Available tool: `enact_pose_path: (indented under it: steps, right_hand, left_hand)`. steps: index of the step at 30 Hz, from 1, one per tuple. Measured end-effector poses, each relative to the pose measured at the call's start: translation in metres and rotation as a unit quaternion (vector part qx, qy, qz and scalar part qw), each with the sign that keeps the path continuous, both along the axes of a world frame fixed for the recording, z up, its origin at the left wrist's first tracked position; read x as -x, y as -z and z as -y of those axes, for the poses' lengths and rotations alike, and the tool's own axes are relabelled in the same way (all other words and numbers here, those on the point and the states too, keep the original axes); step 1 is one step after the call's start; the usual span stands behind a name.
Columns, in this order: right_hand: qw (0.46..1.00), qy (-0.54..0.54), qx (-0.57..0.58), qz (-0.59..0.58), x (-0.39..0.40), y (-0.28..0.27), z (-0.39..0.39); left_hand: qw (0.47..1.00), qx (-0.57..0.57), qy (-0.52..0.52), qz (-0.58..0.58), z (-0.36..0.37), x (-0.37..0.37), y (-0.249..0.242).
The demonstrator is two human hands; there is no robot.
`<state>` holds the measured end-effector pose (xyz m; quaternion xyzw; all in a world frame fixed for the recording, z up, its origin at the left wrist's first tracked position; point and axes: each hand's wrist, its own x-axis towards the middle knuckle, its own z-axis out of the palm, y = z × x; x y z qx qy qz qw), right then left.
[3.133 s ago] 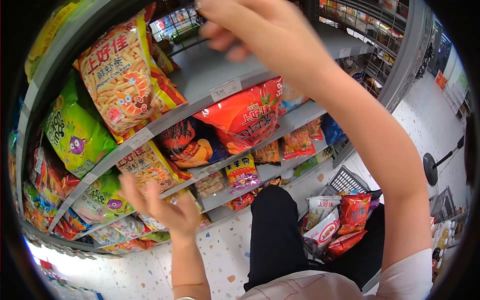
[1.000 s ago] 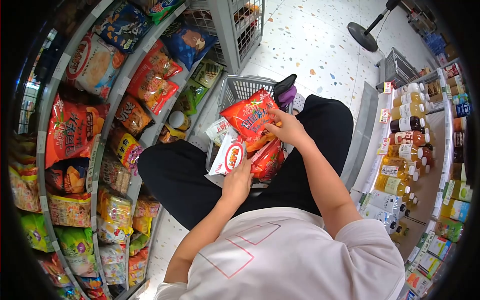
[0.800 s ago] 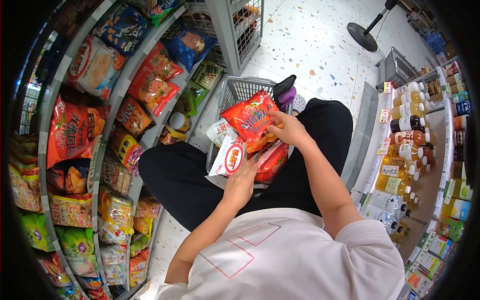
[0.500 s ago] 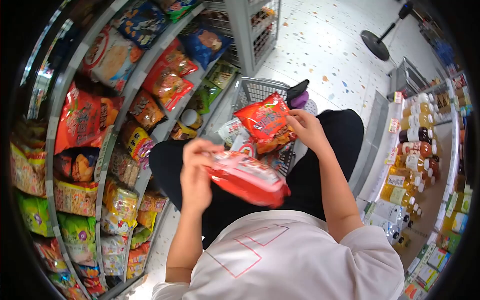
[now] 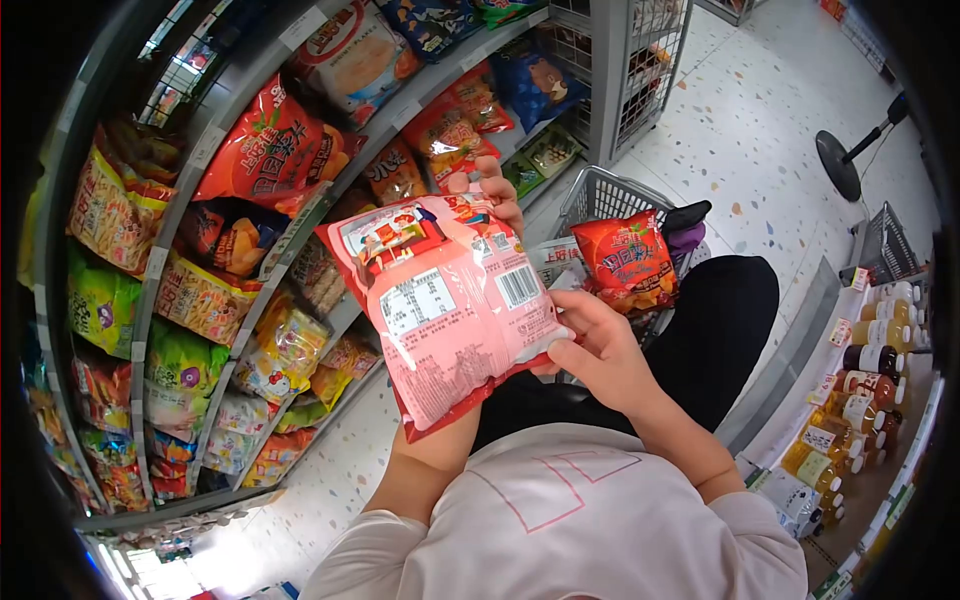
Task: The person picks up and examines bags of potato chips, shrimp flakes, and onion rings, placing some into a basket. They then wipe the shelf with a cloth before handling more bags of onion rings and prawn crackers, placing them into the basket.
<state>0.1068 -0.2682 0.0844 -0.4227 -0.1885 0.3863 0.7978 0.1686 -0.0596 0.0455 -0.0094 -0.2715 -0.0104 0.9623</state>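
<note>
A pink and red snack bag [image 5: 450,310] is held up in front of me, its printed back with a barcode facing me. My left hand [image 5: 497,190] is closed on its upper edge from behind, mostly hidden by the bag. The lower right corner is pinched between the thumb and fingers of my right hand [image 5: 605,350]. Beyond it stands a grey shopping basket [image 5: 600,185], with a red snack bag [image 5: 625,262] and a white packet [image 5: 555,258] in it.
Shelves of bagged snacks [image 5: 270,150] rise on my left. Bottled drinks [image 5: 870,360] line a shelf on the right. A dark object [image 5: 687,214] lies at the basket's edge. A black round stand base [image 5: 838,165] and another grey basket [image 5: 885,245] are on the floor.
The pink and red bag has been raised and turned so its back faces me. My right hand has left the red bag in the basket and now grips the held bag. The view has shifted left.
</note>
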Motion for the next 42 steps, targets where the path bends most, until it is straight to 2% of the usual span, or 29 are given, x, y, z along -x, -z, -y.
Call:
enact_pose_path:
  steps: [2,4,5,8,9,12,16,17,18,19,20,21,22,23,24,26,27,29,32,33,34,36,38,39,40,42]
  right_hand:
    - [1.0,0.011,0.026,0.004,0.001,-0.004,0.002]
    - [0.999,0.017,0.029,0.016,0.003,-0.005,0.003]
    - [0.999,0.02,0.031,0.027,0.003,-0.006,0.003]
    - [0.999,0.017,0.028,0.031,0.005,-0.009,0.003]
    - [0.999,0.015,0.026,0.032,0.006,-0.009,0.003]
    - [0.999,0.014,0.011,0.03,0.007,-0.005,0.003]
    - [0.993,0.031,0.061,0.099,-0.004,-0.006,0.009]
    - [0.988,0.038,0.093,0.12,-0.019,-0.002,0.018]
    - [0.979,0.139,0.107,0.1,-0.041,0.021,0.021]
    - [0.923,0.295,0.15,0.198,-0.071,0.034,0.02]
    - [0.872,0.395,0.204,0.206,-0.103,0.053,0.021]
    - [0.813,0.442,0.26,0.276,-0.138,0.087,0.029]
    - [0.709,0.475,0.375,0.362,-0.171,0.133,0.04]
    - [0.7,0.45,0.464,0.303,-0.179,0.143,0.043]
    - [0.7,0.45,0.463,0.305,-0.189,0.165,0.046]
    - [0.753,0.408,0.484,0.181,-0.205,0.21,0.046]
    - [0.754,0.407,0.482,0.183,-0.205,0.215,0.045]
    - [0.864,0.344,0.361,0.065,-0.199,0.22,0.043]
    - [0.889,0.306,0.337,0.043,-0.195,0.221,0.045]
    - [0.888,0.308,0.339,0.042,-0.195,0.222,0.045]
    - [0.863,0.334,0.355,0.131,-0.196,0.225,0.047]
    - [0.783,0.403,0.386,0.277,-0.193,0.212,0.051]
    - [0.787,0.412,0.362,0.282,-0.185,0.167,0.054]
    - [0.862,0.42,0.234,0.163,-0.184,0.153,0.053]
    - [0.904,0.414,0.096,0.041,-0.183,0.14,0.055]
    - [0.921,0.346,-0.042,-0.174,-0.177,0.109,0.069]
  left_hand:
    - [1.0,0.012,-0.015,-0.006,0.002,0.001,-0.004]
    - [0.988,0.078,0.122,-0.054,0.003,0.002,-0.008]
    - [0.984,0.095,0.148,-0.037,0.002,-0.001,-0.003]
    - [0.979,0.118,0.157,-0.057,0.008,0.005,-0.007]
    - [0.991,0.098,0.082,-0.05,0.01,0.006,0.001]
    - [0.988,0.093,0.042,-0.119,0.014,0.011,-0.01]
    - [0.982,0.112,0.025,-0.152,0.02,0.016,-0.022]
    - [0.979,0.122,0.062,-0.153,0.018,0.017,-0.024]
    - [0.974,0.131,0.098,-0.153,0.016,0.017,-0.026]
    - [0.974,0.132,0.098,-0.154,0.015,0.019,-0.027]
    - [0.972,0.137,0.099,-0.165,0.014,0.02,-0.028]
    - [0.969,0.143,0.101,-0.175,0.014,0.021,-0.028]
    - [0.969,0.144,0.101,-0.173,0.015,0.022,-0.028]
    - [0.968,0.146,0.081,-0.185,0.016,0.022,-0.028]
    - [0.967,0.148,0.061,-0.198,0.017,0.024,-0.028]
    - [0.97,0.143,0.047,-0.192,0.02,0.026,-0.03]
    - [0.972,0.139,0.034,-0.188,0.02,0.027,-0.03]
    - [0.973,0.136,0.036,-0.183,0.016,0.028,-0.029]
    - [0.971,0.141,0.04,-0.188,0.011,0.031,-0.027]
    - [0.969,0.149,0.044,-0.194,0.01,0.031,-0.026]
    - [0.967,0.153,0.051,-0.195,0.01,0.031,-0.028]
    - [0.961,0.17,0.13,-0.174,0.007,0.036,-0.034]
    - [0.972,0.192,0.04,-0.127,0.003,0.043,-0.017]
    - [0.977,0.159,0.061,-0.128,-0.002,0.048,-0.021]
    - [0.981,0.125,0.082,-0.126,-0.009,0.053,-0.028]
    - [0.978,0.146,0.032,-0.145,-0.015,0.063,-0.028]
